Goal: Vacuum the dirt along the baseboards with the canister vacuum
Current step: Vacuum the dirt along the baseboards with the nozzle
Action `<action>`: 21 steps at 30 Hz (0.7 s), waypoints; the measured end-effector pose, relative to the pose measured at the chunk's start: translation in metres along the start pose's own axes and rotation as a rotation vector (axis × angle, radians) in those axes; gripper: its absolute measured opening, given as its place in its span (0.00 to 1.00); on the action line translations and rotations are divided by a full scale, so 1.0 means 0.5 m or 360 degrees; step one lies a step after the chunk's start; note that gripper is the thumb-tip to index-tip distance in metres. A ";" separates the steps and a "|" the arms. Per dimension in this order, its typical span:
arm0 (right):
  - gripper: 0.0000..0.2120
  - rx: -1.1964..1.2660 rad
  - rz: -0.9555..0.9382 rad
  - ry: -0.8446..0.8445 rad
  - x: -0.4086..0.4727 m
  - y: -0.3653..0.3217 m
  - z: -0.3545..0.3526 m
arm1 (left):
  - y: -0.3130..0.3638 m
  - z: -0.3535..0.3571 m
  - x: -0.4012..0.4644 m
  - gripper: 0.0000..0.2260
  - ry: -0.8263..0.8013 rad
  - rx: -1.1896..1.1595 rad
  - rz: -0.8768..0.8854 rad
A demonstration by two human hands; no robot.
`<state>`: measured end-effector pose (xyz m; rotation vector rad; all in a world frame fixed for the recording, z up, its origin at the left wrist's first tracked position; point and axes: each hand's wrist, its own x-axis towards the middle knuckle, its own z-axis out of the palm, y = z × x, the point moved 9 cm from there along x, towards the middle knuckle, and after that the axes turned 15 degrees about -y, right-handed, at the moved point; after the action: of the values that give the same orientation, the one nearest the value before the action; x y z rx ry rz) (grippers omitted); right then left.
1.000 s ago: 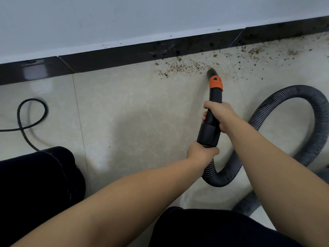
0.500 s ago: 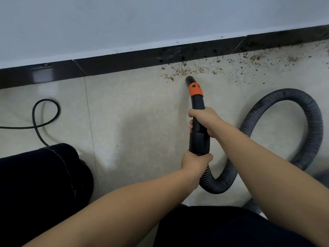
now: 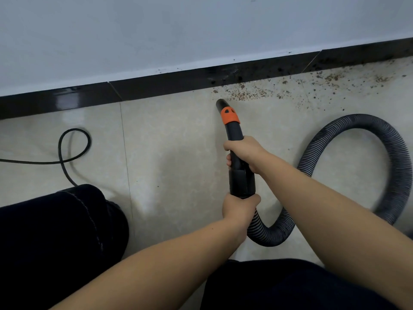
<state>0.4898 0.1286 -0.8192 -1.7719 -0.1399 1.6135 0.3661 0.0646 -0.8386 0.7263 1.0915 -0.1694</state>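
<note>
Both hands clamp a black vacuum nozzle (image 3: pixel 232 128), right hand (image 3: pixel 244 151) fwd, left hand (image 3: pixel 240 209) behind, tip just beside dirt (image 3: pixel 248 93) along baseboard (image 3: pixel 156 89); floor (image 3: pixel 167 142) left looks clean, right side w/ dirt left.

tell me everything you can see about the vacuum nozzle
The vacuum nozzle is a black, plastic-looking tube with an orange collar near its narrow tip. It widens into a thicker cuff joined to the ribbed grey hose. It slants forward and down, tip low by the floor at the left edge of the dirt, just short of the dark baseboard. The right hand grips mid-tube; the left hand holds the cuff's rear end.
</note>
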 end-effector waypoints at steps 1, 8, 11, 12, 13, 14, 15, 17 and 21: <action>0.05 0.0029 -0.0006 0.0030 -0.001 0.000 -0.011 | 0.004 0.004 0.004 0.14 -0.0017 0.0023 -0.0003; 0.05 0.0264 -0.0026 0.0267 -0.010 0.007 -0.115 | 0.035 0.054 0.046 0.12 -0.0194 0.0245 -0.0036; 0.05 0.0327 -0.0030 0.0358 -0.013 0.008 -0.157 | 0.049 0.077 0.067 0.12 -0.0232 0.0318 -0.0036; 0.04 0.0345 -0.0031 0.0383 -0.013 0.007 -0.169 | 0.053 0.085 0.073 0.11 -0.0243 0.0335 -0.0038; 0.04 0.0358 -0.0030 0.0404 -0.013 0.007 -0.181 | 0.056 0.093 0.078 0.11 -0.0251 0.0344 -0.0043; 0.04 0.0363 -0.0030 0.0421 -0.013 0.007 -0.191 | 0.058 0.101 0.083 0.12 -0.0256 0.0346 -0.0049; 0.04 0.0363 -0.0029 0.0431 -0.011 0.006 -0.199 | 0.060 0.106 0.087 0.13 -0.0256 0.0345 -0.0051; 0.04 0.0362 -0.0026 0.0433 -0.007 0.004 -0.206 | 0.063 0.112 0.091 0.14 -0.0246 0.0343 -0.0052; 0.04 0.0304 -0.0031 0.0374 0.007 -0.006 -0.186 | 0.059 0.101 0.094 0.16 -0.0209 0.0285 -0.0068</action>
<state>0.5754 0.0927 -0.8247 -1.7881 0.1039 1.3448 0.4400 0.0666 -0.8524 0.8406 0.9744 -0.3501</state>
